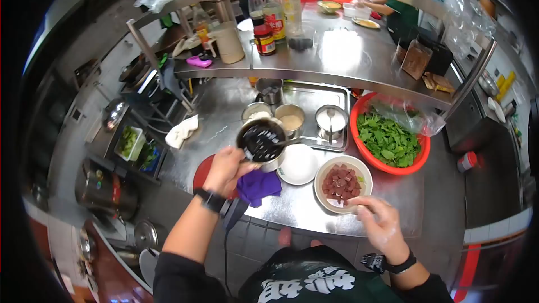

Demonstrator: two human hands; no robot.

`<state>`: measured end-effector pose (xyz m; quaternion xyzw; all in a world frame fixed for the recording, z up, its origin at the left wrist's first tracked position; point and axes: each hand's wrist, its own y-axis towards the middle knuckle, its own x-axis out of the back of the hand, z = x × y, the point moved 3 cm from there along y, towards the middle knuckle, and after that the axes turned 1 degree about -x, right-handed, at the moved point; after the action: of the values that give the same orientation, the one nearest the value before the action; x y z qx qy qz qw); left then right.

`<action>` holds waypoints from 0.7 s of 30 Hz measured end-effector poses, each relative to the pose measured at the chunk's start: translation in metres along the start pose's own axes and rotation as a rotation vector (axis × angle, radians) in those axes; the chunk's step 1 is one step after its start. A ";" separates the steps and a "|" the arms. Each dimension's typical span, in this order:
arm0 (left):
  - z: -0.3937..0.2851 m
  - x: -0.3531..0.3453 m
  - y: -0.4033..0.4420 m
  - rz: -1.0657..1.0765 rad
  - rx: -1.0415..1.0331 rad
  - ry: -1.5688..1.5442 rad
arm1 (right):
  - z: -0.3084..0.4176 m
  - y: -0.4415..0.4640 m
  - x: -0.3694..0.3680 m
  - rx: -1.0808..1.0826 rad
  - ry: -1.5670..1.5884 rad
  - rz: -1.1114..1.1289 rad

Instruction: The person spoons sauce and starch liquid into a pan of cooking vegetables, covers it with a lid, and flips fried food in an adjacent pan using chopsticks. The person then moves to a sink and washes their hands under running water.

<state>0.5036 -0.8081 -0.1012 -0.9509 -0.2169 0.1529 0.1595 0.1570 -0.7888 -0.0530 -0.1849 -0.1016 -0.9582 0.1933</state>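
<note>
- Left hand: fingers clamped on near side of pot, presumably for steadiness; dark contents.
- Cloth: purple, on counter, probably handy for wiping.
- Plate: white, beside bowl.
- Bowl: contains red cubes, set close, seemingly for reach.
- Right hand: fingertips by bowl's rim; grip cannot be told.
- Basin: red, containing greens.

Shiny smooth metal counter, glossy metal pot, matt rumpled cloth, smooth glossy plastic basin.

Cannot see every finger of the left hand at eight o'clock, nor the edge-cut apron entire at six.
</note>
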 end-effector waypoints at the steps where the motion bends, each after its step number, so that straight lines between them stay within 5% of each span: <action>1: 0.002 -0.008 0.031 0.079 0.034 -0.015 | -0.001 -0.005 -0.001 -0.044 0.002 -0.080; 10: 0.004 -0.096 0.188 0.306 0.183 0.119 | 0.015 -0.037 -0.011 -0.321 -0.150 -0.581; 21: 0.021 -0.138 0.279 0.236 0.149 -0.073 | 0.033 -0.046 -0.034 -0.453 -0.370 -0.673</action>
<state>0.4790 -1.1051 -0.1927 -0.9490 -0.0974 0.2210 0.2027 0.1781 -0.7272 -0.0424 -0.3475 0.0235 -0.9166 -0.1963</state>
